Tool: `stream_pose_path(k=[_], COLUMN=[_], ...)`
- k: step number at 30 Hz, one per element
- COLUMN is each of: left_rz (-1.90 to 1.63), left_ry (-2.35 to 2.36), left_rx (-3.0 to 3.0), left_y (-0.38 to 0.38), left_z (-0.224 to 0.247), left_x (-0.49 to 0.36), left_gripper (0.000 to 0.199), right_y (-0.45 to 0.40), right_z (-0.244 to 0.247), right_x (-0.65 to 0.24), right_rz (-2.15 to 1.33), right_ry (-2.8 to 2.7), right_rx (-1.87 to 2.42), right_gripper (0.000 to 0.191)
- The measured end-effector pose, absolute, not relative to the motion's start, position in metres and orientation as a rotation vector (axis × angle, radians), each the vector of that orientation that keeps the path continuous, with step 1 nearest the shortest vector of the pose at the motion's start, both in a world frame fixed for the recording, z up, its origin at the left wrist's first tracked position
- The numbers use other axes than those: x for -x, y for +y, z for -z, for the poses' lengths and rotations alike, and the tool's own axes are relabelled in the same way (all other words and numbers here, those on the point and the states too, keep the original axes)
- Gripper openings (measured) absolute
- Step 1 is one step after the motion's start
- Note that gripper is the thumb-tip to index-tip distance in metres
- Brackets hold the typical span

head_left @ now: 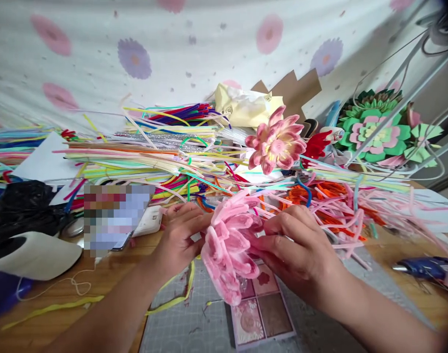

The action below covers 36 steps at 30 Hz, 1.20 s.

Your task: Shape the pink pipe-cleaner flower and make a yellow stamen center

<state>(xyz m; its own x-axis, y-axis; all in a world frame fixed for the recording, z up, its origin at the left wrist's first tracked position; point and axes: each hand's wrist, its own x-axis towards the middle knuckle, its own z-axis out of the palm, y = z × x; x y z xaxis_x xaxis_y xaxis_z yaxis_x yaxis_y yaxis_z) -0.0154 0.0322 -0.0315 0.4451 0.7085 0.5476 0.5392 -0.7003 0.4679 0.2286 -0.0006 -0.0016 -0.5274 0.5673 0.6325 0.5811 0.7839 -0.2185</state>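
Observation:
A pink flower of fuzzy pipe-cleaner petals (231, 245) is held up between both hands, its petals fanning toward the lower left. My left hand (183, 233) grips it from the left, fingertips tucked behind the petals. From the other side, my right hand (301, 245) pinches the petals at the flower's right edge. Some fingertips of both hands are hidden by the flower. Below it, a makeup palette (264, 309) with pink and brown pans lies on a grey cutting mat (187, 323). A finished-looking pink flower with a yellow centre (277, 142) stands behind.
Bundles of coloured pipe cleaners (143, 157) cover the back of the table. Loose pink and orange stems (337, 211) lie to the right, near a blue glue gun (426, 267). At left are a phone (117, 215), a white tape roll (36, 255) and a black plastic bag (21, 208).

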Motion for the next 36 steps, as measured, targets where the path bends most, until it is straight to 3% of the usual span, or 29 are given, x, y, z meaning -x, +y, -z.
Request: stream_pose_path(k=[5, 12, 20, 23, 27, 33, 36], left_rz=[-1.112, -1.049, -0.936, -0.967, -0.989, -1.012, -1.017], left_ry=[1.053, 1.110, 1.077, 1.188, 1.235, 1.264, 1.279], left_rx=[-2.465, -2.493, -2.529, -2.572, -2.660, -2.629, -2.590], left_y=[0.035, 0.037, 0.037, 0.041, 0.046, 0.046, 0.045], left_z=[0.035, 0.037, 0.038, 0.040, 0.043, 0.045, 0.045], left_x=[0.016, 0.018, 0.017, 0.019, 0.022, 0.019, 0.018], left_gripper=[0.027, 0.014, 0.020, 0.018, 0.013, 0.015, 0.015], right_y=[0.002, -0.001, -0.008, -0.014, -0.029, -0.044, -0.046], right_z=[0.000, 0.007, 0.007, 0.013, 0.031, 0.044, 0.041], right_x=[-0.225, -0.237, -0.239, -0.244, -0.241, -0.220, -0.216], right_rz=[0.023, 0.058, 0.122, -0.004, -0.278, -0.382, -0.421], right_ry=[-2.258, -2.273, -2.305, -2.359, -2.599, -2.718, -2.733], right_rx=[0.905, 0.822, 0.836, 0.846, 1.012, 1.096, 1.074], right_gripper=[0.008, 0.012, 0.015, 0.013, 0.032, 0.069, 0.073])
